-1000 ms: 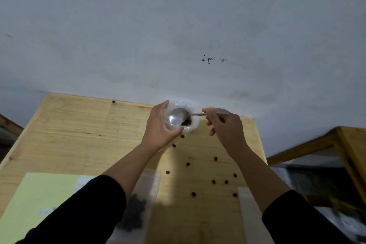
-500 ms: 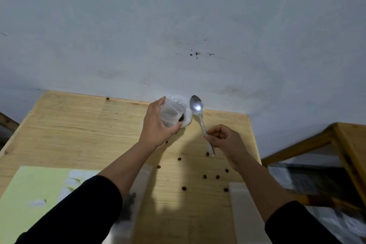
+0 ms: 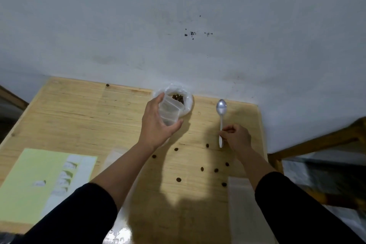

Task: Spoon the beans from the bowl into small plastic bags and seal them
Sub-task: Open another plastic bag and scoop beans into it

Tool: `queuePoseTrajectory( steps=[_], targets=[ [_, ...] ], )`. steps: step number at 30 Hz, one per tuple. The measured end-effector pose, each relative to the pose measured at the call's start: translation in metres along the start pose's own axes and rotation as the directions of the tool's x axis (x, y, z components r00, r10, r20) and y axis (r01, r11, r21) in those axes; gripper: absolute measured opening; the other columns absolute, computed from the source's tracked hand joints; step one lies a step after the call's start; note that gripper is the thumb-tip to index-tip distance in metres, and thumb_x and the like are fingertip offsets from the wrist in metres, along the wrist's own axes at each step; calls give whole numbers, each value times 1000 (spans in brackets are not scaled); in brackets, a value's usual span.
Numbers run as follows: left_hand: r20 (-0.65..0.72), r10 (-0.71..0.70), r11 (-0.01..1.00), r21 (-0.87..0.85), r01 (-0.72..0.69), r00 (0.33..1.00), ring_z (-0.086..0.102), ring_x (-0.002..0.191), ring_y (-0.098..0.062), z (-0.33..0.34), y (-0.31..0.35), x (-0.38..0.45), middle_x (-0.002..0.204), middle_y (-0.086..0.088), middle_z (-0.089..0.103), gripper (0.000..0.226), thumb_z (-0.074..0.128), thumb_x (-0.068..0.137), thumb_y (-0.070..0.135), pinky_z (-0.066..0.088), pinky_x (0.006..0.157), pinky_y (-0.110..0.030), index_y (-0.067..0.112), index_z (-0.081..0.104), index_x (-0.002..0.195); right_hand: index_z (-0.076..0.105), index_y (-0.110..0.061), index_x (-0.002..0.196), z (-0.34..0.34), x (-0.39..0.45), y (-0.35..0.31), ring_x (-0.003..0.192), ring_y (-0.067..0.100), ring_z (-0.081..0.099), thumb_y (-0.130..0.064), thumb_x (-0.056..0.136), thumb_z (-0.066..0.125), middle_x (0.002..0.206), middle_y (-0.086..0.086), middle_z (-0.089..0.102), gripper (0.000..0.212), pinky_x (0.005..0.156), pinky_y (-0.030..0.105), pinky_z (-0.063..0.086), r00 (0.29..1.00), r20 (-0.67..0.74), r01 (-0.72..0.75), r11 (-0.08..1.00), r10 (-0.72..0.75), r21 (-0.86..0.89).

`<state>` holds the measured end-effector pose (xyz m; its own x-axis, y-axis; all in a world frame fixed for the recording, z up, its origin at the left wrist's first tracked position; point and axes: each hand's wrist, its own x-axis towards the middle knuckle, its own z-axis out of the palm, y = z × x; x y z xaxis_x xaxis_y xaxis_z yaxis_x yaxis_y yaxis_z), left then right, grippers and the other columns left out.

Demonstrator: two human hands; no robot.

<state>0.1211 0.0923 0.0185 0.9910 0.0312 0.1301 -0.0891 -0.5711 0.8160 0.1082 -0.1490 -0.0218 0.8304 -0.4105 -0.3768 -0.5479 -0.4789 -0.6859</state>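
On the wooden table, a small clear bag is gripped at frame centre by the left hand over the bowl, while a spoon handle is pinched by the right hand.

A pale green sheet lies flat on the wooden table (near-left area). Dark specks mark the grey wall behind.
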Motion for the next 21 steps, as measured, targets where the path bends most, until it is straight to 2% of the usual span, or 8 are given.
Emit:
queuePoseTrajectory(
  steps=[4, 6, 7, 9, 12, 14, 18, 21],
  targets=[
    [1, -12, 1000, -3, 12, 1000, 35, 122, -2, 3, 7, -2, 139, -1, 40, 91, 82, 67, 35, 32, 105, -23, 16, 33, 142, 66, -13, 87, -2, 3, -1, 81, 15, 59, -22, 77, 72, 84, -2, 65, 14, 73, 27, 45, 997, -9, 72, 993, -73, -94],
    [-1, -8, 1000, -10, 8, 1000, 36, 124, -4, 4, 11, -3, 139, -1, 40, 91, 82, 67, 35, 33, 105, -24, 15, 34, 142, 65, -15, 81, -3, 1, -10, 76, 12, 55, -25, 81, 68, 77, -5, 62, 10, 65, 21, 39, 993, -33, 109, 991, -112, -79],
    [-2, -4, 1000, -13, 4, 1000, 36, 124, -4, 4, 13, -3, 139, -1, 41, 92, 83, 66, 34, 33, 106, -24, 15, 34, 141, 63, -17, 73, -3, -2, -18, 72, 11, 54, -28, 83, 65, 70, -6, 60, 15, 63, 20, 38, 989, -46, 136, 989, -139, -49],
    [-1, 7, 1000, -11, -7, 1000, 35, 124, -3, 4, 16, -3, 140, -1, 41, 92, 83, 66, 34, 32, 107, -24, 14, 34, 141, 61, -17, 62, -1, -10, -38, 65, 14, 57, -34, 83, 63, 62, -2, 62, 26, 66, 22, 44, 980, -24, 198, 977, -196, 75],
    [6, 23, 1000, -16, -23, 1000, 34, 124, -2, 3, 22, -2, 140, -1, 41, 93, 83, 65, 34, 33, 107, -24, 13, 34, 141, 72, -17, 81, -2, -32, -76, 69, 12, 65, -35, 84, 66, 72, 1, 69, 19, 73, 26, 54, 945, 126, 235, 893, -303, 385],
    [19, 36, 999, -31, -36, 999, 33, 125, -1, 1, 28, -3, 141, 0, 40, 94, 83, 65, 35, 33, 107, -24, 13, 34, 142, 72, -9, 92, -2, -44, -96, 67, 7, 62, -30, 85, 67, 73, 1, 66, 23, 71, 21, 53, 898, 224, 251, 857, -380, 449],
    [83, 40, 996, -87, -33, 996, 32, 123, 1, -12, 38, -4, 135, 7, 37, 110, 85, 53, 48, 29, 103, -17, 17, 31, 143, 73, -7, 86, 0, -55, -126, 58, 5, 57, -17, 85, 65, 67, 0, 64, 13, 68, 23, 50, 896, 212, 299, 885, -389, 356],
    [97, 10, 992, -129, 3, 995, 37, 118, 2, -33, 38, -1, 126, 14, 40, 109, 86, 48, 47, 29, 98, -15, 22, 35, 141, 75, -13, 83, -4, -62, -140, 74, 11, 65, -19, 84, 65, 80, -1, 72, 12, 75, 26, 51, 885, 218, 362, 903, -411, 233]
  ],
)
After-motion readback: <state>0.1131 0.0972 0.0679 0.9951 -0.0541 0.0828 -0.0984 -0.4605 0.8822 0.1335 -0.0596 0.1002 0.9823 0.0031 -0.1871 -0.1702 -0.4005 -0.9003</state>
